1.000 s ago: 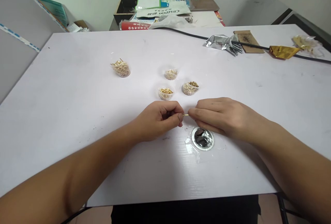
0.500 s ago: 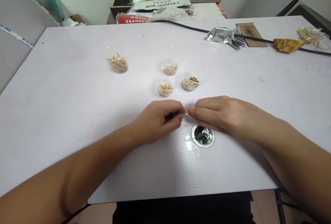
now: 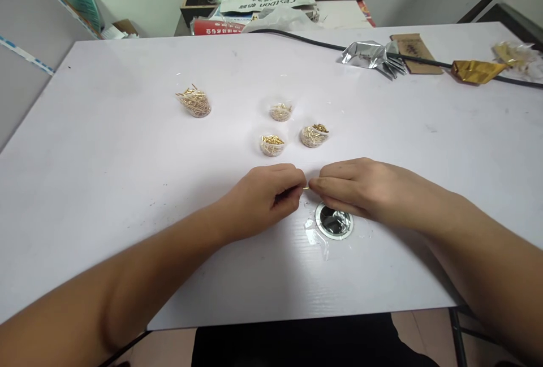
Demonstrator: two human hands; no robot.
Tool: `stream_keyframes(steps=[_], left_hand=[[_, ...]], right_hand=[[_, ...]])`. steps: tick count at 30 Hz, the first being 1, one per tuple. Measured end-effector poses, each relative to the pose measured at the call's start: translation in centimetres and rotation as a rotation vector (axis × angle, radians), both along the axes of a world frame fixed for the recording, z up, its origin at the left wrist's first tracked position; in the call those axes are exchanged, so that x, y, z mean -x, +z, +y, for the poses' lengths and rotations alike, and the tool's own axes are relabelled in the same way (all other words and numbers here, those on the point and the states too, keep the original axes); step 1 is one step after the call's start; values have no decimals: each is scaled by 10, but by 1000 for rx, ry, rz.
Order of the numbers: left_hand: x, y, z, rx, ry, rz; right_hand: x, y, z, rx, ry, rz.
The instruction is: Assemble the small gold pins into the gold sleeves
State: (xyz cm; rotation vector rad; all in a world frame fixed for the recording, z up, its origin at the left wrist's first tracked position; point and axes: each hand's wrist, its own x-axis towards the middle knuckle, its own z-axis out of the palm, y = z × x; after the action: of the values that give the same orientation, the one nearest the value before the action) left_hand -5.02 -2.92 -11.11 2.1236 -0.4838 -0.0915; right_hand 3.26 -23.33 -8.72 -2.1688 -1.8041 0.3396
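Between my two hands runs a thin gold-coloured pin [image 3: 306, 188], only a short piece of it showing. My left hand [image 3: 271, 194] pinches its left end between thumb and forefinger. The fingertips of my right hand [image 3: 354, 186] are closed on the other end. Just below the right fingers lies a round disc [image 3: 334, 221] with a dark shiny middle and pale rim, clear tape around it. Beyond the hands stand small clear cups of gold pins: a near cup [image 3: 272, 146], a right cup [image 3: 314, 136] and a back cup [image 3: 281, 111].
A fuller cup of long gold pins [image 3: 194, 102] stands at the left. Across the back right runs a black cable [image 3: 314, 44], past a silver foil packet [image 3: 365, 54], brown cardboard [image 3: 418, 53] and a gold foil packet [image 3: 477, 72]. Papers and bags lie behind the white table [image 3: 106, 158].
My left hand has shifted slightly right, so less of the pin shows between the hands. The right hand stays nearly still. The view has tilted a little.
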Motion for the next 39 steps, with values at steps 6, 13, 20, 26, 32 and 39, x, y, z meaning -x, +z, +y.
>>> stream_keyframes(steps=[6,13,20,26,32,39], left_hand=[[1,-1,0,-12,4,-15],[1,-2,-2,40,53,-2],[2,-2,-1,154,110,75],[3,-1,-1,187,107,87],[2,0,-1,207,115,134],[3,1,-1,262,152,172]], right_hand=[[-1,-6,0,-58,-4,97],[-2,-8,3,-195,-39,145],[-6,-5,4,-246,-33,105],[-4,-10,6,-295,-53,91],[0,-14,12,-440,-93,138],[3,-16,13,-491,-142,184]])
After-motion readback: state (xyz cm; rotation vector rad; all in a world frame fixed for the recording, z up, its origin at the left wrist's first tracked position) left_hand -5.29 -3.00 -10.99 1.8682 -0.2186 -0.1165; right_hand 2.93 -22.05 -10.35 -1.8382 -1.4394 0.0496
